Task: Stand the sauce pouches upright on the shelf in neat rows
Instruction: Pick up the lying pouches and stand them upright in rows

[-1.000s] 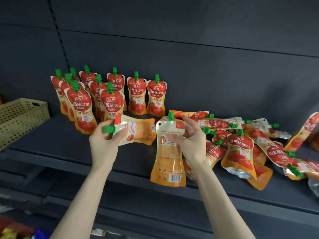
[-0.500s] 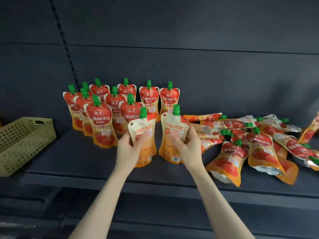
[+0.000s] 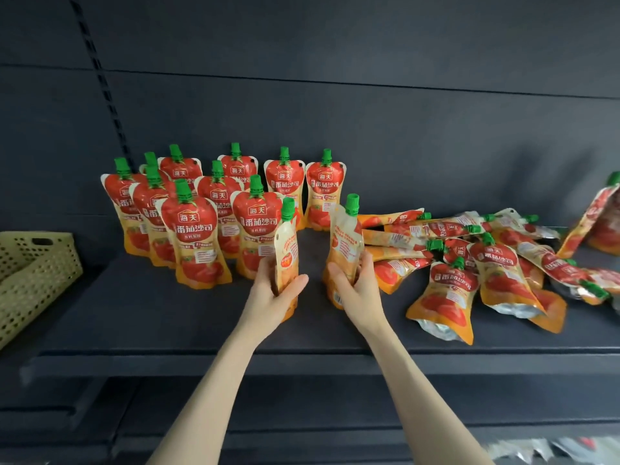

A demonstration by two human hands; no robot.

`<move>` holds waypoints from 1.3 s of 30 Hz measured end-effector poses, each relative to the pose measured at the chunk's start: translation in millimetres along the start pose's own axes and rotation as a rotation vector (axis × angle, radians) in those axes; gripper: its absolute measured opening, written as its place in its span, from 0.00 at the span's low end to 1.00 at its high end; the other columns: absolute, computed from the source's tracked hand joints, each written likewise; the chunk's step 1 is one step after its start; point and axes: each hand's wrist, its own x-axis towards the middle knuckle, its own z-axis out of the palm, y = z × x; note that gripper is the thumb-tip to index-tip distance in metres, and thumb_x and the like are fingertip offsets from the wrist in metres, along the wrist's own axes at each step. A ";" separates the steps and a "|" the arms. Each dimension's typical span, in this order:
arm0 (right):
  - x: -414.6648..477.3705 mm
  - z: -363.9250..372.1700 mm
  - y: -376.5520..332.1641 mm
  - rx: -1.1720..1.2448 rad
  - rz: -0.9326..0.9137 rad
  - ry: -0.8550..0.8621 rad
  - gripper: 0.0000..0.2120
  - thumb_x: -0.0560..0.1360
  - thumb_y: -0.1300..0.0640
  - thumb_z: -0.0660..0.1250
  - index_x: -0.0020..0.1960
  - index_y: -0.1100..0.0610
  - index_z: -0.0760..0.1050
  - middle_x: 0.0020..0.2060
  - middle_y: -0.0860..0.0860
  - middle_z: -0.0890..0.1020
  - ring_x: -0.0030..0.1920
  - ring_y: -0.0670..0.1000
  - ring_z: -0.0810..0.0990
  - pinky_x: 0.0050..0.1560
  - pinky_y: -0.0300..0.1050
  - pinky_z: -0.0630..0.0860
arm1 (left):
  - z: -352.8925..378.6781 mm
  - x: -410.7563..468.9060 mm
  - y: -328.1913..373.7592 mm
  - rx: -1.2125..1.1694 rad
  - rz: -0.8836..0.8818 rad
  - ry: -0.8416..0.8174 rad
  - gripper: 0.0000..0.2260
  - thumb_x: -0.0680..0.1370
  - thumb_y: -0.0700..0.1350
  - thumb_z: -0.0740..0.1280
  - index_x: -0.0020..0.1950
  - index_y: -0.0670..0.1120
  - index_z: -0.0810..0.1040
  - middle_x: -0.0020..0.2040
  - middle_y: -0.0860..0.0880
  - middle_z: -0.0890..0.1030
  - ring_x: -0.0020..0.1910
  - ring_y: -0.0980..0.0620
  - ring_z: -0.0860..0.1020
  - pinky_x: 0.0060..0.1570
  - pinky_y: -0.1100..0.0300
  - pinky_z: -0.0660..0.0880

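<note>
Dark slotted back wall (image 3: pixel 369 45), beige basket (image 3: pixel 33 273).

Sauce pouches (image 3: pixel 198 236) were noted as glossy plastic film, smooth, with sheen caught on the printed faces; silvery foil-like undersides (image 3: pixel 434 327) were seen on toppled ones; caps (image 3: pixel 183 191) were recorded as hard green plastic; shelf (image 3: pixel 151 317) and back panel (image 3: pixel 402 135) were judged matt, smooth, dark-coated; basket (image 3: pixel 37 266) was taken for matt perforated plastic.
</note>
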 end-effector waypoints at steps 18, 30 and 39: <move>-1.9 -3.6 3.9 0.018 0.054 -0.105 0.27 0.67 0.39 0.69 0.63 0.46 0.68 0.60 0.48 0.75 0.62 0.46 0.73 0.58 0.40 0.73 | -11.8 2.8 6.9 0.036 -0.040 0.075 0.28 0.67 0.50 0.75 0.63 0.53 0.67 0.60 0.51 0.75 0.61 0.52 0.73 0.59 0.58 0.70; 3.6 0.1 10.4 -0.065 0.007 -0.059 0.20 0.73 0.59 0.70 0.62 0.55 0.67 0.53 0.46 0.79 0.52 0.42 0.79 0.46 0.30 0.76 | -21.0 -5.7 -1.5 0.134 0.010 0.296 0.25 0.66 0.45 0.77 0.59 0.50 0.69 0.53 0.55 0.77 0.51 0.58 0.76 0.45 0.70 0.70; 41.6 27.6 21.5 -0.399 -0.039 0.087 0.25 0.72 0.49 0.70 0.64 0.57 0.68 0.59 0.52 0.77 0.60 0.51 0.74 0.58 0.46 0.75 | -12.0 3.6 -7.9 0.310 0.047 0.481 0.29 0.69 0.46 0.75 0.64 0.45 0.67 0.61 0.47 0.76 0.60 0.50 0.75 0.54 0.57 0.73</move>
